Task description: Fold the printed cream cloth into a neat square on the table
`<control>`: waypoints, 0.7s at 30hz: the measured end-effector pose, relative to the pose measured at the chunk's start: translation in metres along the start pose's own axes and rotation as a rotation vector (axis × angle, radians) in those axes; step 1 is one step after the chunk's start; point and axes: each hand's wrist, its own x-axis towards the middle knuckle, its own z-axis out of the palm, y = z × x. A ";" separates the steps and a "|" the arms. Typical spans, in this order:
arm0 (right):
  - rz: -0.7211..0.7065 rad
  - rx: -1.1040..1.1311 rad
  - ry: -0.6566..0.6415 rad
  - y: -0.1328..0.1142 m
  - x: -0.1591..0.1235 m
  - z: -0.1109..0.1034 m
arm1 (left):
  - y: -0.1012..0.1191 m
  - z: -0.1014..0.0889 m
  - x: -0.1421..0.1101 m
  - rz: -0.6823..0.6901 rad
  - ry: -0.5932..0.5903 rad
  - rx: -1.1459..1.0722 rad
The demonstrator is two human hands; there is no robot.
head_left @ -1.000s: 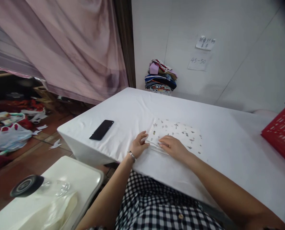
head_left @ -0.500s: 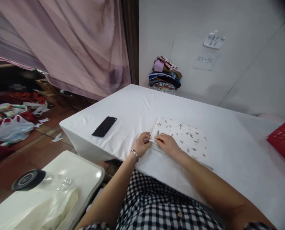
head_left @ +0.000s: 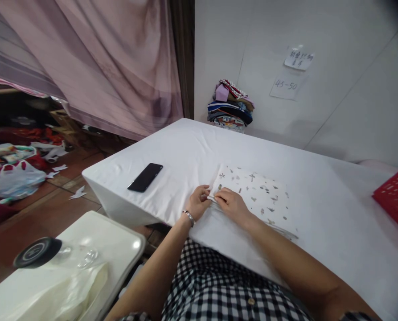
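A folded white cloth with a small dark print (head_left: 257, 191) lies flat on the white-covered table (head_left: 322, 196) before me. My left hand (head_left: 199, 203) is closed on its near left corner, a bracelet at the wrist. Beside it, my right hand (head_left: 231, 203) pinches the same corner between thumb and fingers. Both hands almost meet there, and the edge between them is slightly raised. Whether the cloth is a garment or a plain piece, I cannot tell.
A black phone (head_left: 145, 177) lies on the table to the left. Folded clothes (head_left: 230, 107) are stacked at the back by the wall. A red plastic basket (head_left: 395, 196) stands at the right edge. Lower left, a white stool (head_left: 118, 232) carries a black-lidded clear container (head_left: 40, 253).
My right hand has shifted very slightly at the cloth's corner, its grip still closed. My left hand stays almost where it was, and the cloth has barely moved.
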 end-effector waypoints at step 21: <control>-0.031 -0.143 -0.043 -0.002 0.001 -0.017 | -0.002 0.001 -0.005 0.049 0.010 0.049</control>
